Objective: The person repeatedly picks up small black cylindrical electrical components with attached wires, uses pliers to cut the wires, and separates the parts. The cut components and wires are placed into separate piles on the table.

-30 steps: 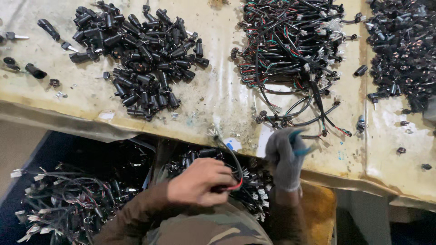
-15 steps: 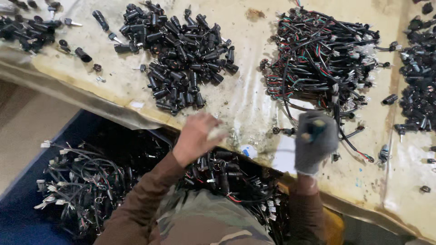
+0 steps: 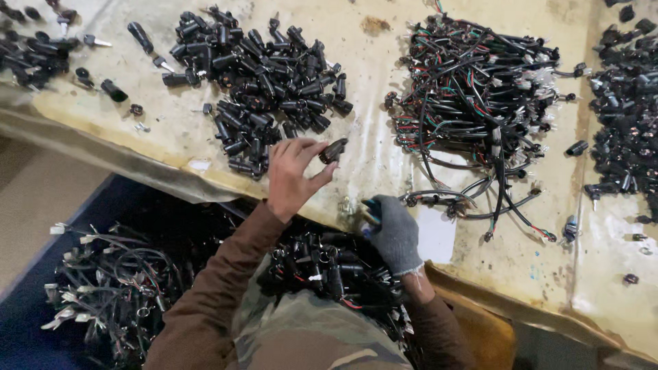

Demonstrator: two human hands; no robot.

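Note:
My bare left hand [image 3: 291, 177] reaches over the table edge and pinches a small black cylindrical part [image 3: 333, 151] at the near side of a pile of the same black parts [image 3: 264, 82]. My right hand [image 3: 392, 229], in a grey glove, rests at the table edge closed around a small tool with a blue-green handle [image 3: 370, 205]. A tangle of black wire harnesses with red and green leads [image 3: 473, 103] lies to the right of both hands.
The worn, stained table [image 3: 384, 41] carries more black parts at the far right [image 3: 627, 103] and far left [image 3: 34, 55]. Finished wired pieces fill my lap [image 3: 329, 264], and a heap of them lies on the floor at the left [image 3: 116, 288].
My left hand has risen from my lap to the pile on the table and picked up a black part. My gloved right hand has stayed at the table edge.

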